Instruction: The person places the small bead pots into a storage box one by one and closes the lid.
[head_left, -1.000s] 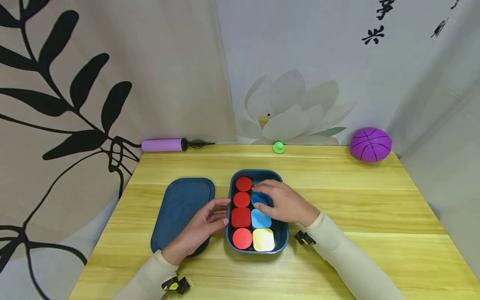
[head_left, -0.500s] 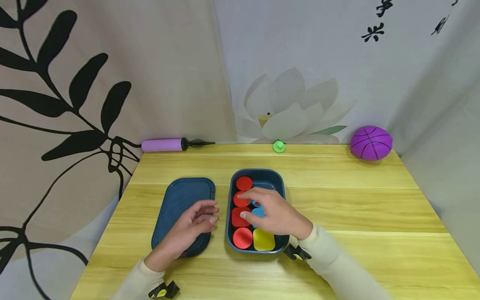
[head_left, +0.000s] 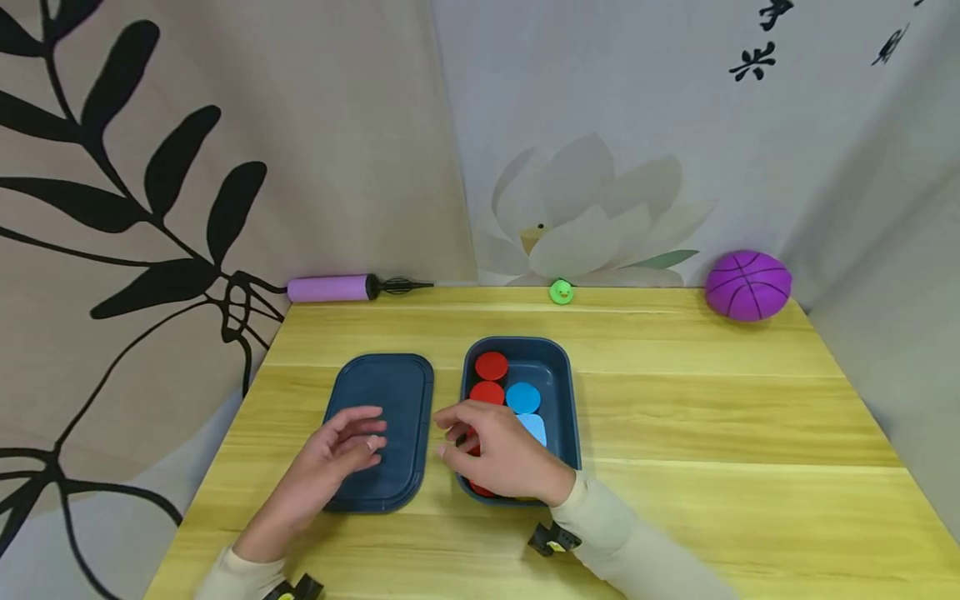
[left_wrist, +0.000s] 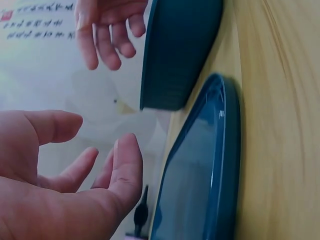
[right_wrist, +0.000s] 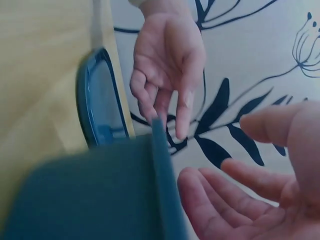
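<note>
My left hand (head_left: 337,458) hovers over the left side of a dark blue lid (head_left: 401,383), fingers loosely bent with nothing between them. To its right, my right hand (head_left: 504,454) is above the near left part of a dark blue rectangular container (head_left: 558,367). Its fingers are bent and hold nothing; in the right wrist view the fingers (right_wrist: 225,200) sit beyond the container's wall (right_wrist: 100,190). Inside show two red round pieces (head_left: 491,366) at the left, a blue round piece (head_left: 522,397) and a light blue square piece (head_left: 533,427). The hand mostly hides the nearer pieces.
Along the back edge of the wooden table (head_left: 675,375) lie a purple hand pump (head_left: 330,289), a small green duck toy (head_left: 561,292) and a purple ball (head_left: 748,286). A patterned curtain (head_left: 360,142) hangs behind.
Both hands have moved left: the right from over the blue pieces to the container's left side, the left from the container's edge back over the lid. The blue round piece is uncovered again.
</note>
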